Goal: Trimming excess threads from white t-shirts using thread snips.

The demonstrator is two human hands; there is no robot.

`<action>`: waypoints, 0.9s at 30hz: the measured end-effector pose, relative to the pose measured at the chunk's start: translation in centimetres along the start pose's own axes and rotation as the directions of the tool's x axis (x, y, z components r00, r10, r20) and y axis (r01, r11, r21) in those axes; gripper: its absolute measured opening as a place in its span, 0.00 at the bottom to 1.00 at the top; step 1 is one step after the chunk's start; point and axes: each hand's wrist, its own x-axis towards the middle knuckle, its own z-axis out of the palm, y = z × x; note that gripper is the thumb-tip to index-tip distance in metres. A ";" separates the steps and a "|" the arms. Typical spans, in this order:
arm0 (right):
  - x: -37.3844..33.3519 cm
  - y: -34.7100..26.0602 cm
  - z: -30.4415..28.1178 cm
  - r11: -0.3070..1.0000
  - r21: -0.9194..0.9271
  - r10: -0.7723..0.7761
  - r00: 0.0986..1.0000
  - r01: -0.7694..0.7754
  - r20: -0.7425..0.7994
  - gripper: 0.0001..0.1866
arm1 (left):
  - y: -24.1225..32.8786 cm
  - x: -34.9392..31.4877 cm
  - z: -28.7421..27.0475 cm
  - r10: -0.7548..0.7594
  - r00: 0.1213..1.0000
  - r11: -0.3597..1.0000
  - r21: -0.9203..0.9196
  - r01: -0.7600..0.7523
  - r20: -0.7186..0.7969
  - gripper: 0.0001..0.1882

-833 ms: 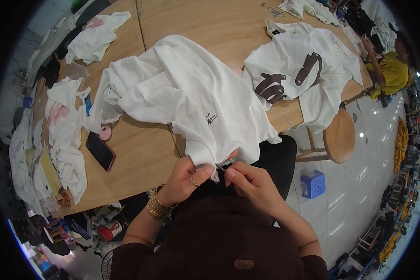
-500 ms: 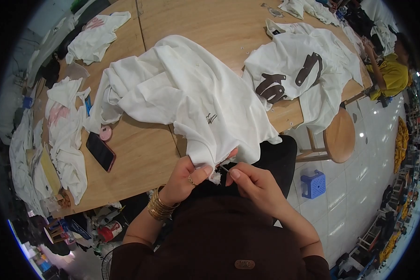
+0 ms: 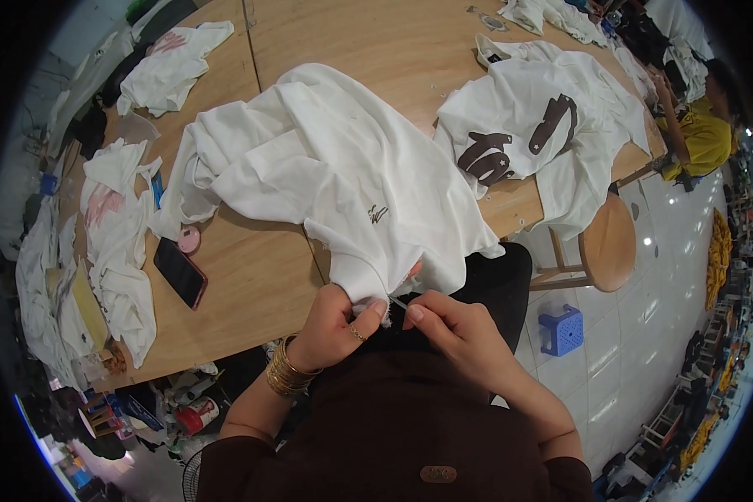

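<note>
**Both hands at the hem of the white garment**

From my remote seat I see the white garment (image 3: 343,176) spread over the near edge of the tabletop (image 3: 376,42), its lowest fold hanging off toward the person's lap. The left hand (image 3: 335,322) has its grip pinched on that fold, thumb and forefinger pressed together on the cloth. The right hand (image 3: 456,326), just right of the fold, pinches something thin and pale that runs to the hem; it looks like a small tool or a thread, but I cannot tell which.

Left of the garment on the tabletop lie a black phone (image 3: 180,272) and a small pink round thing (image 3: 189,239). Right of the garment sits a second white garment with brown print (image 3: 527,125), and beyond it a wooden stool (image 3: 607,243).

My judgement of the risks: the two grips are nearly touching, so a slip of the thin item could catch the left thumb. A hard tug could pucker or tear the fabric at the hem. Most of the garment's weight lies on the tabletop, yet a pull toward the lap could drag it off the edge.
</note>
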 end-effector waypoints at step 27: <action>-0.1 -0.2 0.0 0.999 0.040 0.031 0.999 -0.033 0.043 0.13 | 0.2 -0.1 -0.2 -0.160 0.985 0.915 -0.367 0.170 0.057 0.12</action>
